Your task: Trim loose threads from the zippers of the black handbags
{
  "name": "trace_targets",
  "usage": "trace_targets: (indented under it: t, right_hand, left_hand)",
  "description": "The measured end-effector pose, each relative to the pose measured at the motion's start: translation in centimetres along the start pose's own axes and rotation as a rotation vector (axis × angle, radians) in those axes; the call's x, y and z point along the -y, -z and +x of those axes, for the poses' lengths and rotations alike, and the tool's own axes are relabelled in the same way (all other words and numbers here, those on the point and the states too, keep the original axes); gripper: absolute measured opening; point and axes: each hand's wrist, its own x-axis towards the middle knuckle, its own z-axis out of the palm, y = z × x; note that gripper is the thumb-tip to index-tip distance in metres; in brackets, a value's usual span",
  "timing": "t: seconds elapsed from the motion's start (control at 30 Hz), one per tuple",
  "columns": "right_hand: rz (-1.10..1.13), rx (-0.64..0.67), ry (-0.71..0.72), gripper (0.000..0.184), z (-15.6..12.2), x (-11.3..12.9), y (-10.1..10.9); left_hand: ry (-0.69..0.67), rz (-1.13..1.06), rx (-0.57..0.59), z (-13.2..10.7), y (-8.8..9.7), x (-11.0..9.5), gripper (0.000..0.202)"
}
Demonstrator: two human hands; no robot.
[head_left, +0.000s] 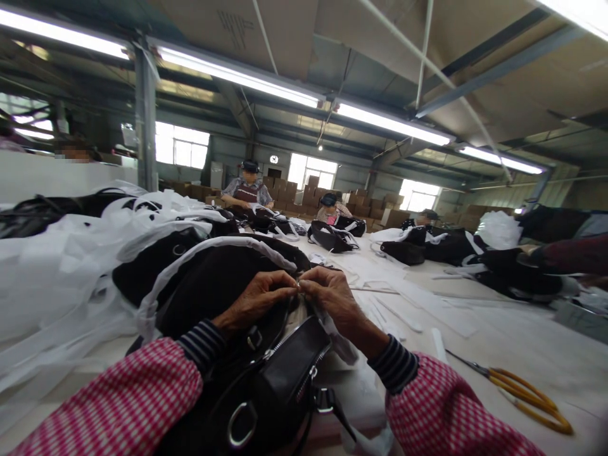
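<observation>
A black bag with zips, silver rings and buckles lies on the table in front of me. Its handle is wrapped in white paper and arches up behind my left hand. My left hand and my right hand meet over the bag's upper part, thumbs and forefingers pinched together at the same spot. What sits between the fingertips is too small to make out. Just below them a metal zip runs along the bag.
Scissors with yellow handles lie on the table at the right. White wrapping sheets heap up at the left. More black bags are spread along the table, where several people work. A sleeved arm reaches in from the right.
</observation>
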Motion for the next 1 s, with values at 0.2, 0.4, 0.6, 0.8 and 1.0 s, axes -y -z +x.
trace_targets:
  t: [0.2,0.4,0.6,0.8,1.0]
  right_hand:
    - [-0.095,0.021,0.052,0.012,0.19,-0.21,0.02]
    - [-0.190,0.039,0.090,0.012,-0.24,-0.01,0.20]
    - [-0.252,0.048,0.102,0.013,-0.28,-0.18,0.05]
    - [-0.248,0.074,0.122,0.012,0.03,-0.61,0.22]
    - [-0.176,0.086,0.071,0.009,0.24,-0.66,0.20]
  left_hand:
    - [-0.013,0.039,0.036,-0.13,0.01,0.10,0.025]
    - [0.006,0.025,-0.007,-0.15,0.02,-0.04,0.025]
    - [0.019,0.043,0.003,-0.23,0.09,-0.23,0.026]
    - [0.024,0.052,-0.015,-0.19,-0.05,-0.22,0.028]
    - [0.038,0.049,-0.013,-0.32,0.05,-0.30,0.028]
